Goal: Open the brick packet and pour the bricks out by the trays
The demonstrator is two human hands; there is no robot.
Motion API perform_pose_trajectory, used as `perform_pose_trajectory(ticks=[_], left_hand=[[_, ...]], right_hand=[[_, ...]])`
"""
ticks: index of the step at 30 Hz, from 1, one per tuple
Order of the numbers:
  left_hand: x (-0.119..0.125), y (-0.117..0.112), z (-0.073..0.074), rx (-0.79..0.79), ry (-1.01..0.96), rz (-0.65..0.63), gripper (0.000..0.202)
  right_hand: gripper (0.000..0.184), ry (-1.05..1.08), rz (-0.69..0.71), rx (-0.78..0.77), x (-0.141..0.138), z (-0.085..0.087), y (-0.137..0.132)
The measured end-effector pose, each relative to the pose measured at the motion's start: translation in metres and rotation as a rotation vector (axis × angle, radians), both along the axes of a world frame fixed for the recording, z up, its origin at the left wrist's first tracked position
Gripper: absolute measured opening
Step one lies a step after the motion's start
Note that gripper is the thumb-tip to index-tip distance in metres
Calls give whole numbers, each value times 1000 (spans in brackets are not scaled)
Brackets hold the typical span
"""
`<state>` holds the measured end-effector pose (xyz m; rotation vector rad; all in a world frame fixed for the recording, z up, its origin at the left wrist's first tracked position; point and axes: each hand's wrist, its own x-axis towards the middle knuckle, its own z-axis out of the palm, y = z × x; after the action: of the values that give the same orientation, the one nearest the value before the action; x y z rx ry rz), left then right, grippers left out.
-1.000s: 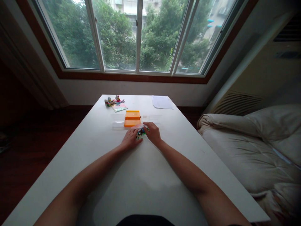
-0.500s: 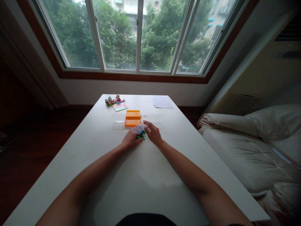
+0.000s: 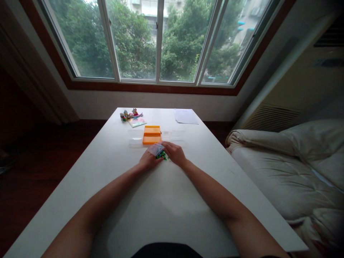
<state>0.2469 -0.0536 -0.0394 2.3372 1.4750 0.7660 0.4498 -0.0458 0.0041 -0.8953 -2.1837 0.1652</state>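
Small green pieces with some blue (image 3: 161,155) lie in a little heap on the white table, between my hands. My left hand (image 3: 148,159) curves around the heap's left side, its thumb stretched along the near edge. A clear plastic bag (image 3: 156,148) lies over that hand's fingers and hides how they are bent. From the other side, my right hand (image 3: 174,153) pinches the bag's right edge with its fingertips, beside the pieces. Just beyond both hands stands an orange plastic tray (image 3: 152,135) with a ridge across its middle.
Clear plastic strips (image 3: 135,140) flank the orange tray. Toward the table's (image 3: 172,193) far left sit small colourful figurines (image 3: 125,115) and a printed card (image 3: 138,122). White paper sheets (image 3: 186,116) lie far right. A pale sofa (image 3: 285,165) stands right of the table.
The bag has gone from crumpled to flatter over my left hand. My right fingers have come in closer to its edge, and more green pieces show. My left hand has hardly moved.
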Motion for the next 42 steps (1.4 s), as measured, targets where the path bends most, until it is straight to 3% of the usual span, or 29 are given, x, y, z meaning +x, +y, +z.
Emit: perform_pose_trajectory(ticks=[6,12,17,23,27,31,35,38,42], left_hand=[[-1,2,-1,16,-12,-42,67],[-4,-2,8,31,-42,-59,75],[-6,-4,14,24,-56,-89,74],[-7,-2,10,34,-58,-101,71],[-9,-1,7,38,-55,-102,73],[-9,0,7,28,-23,-97,70],[-10,0,8,22,-2,-118,69],[-11,0,8,33,-6,-147,69],[-12,1,6,49,-15,-165,65]], right_hand=[[35,-67,3,38,2,1,1],[34,83,-97,27,6,0,4],[34,106,-72,30,7,0,3],[35,-61,-11,105,13,2,7],[35,-26,-31,88,13,5,6],[34,155,-69,-6,9,3,4],[38,466,-216,-175,14,-1,19],[43,710,-314,-280,33,-4,41],[44,935,-469,-317,80,-7,71]])
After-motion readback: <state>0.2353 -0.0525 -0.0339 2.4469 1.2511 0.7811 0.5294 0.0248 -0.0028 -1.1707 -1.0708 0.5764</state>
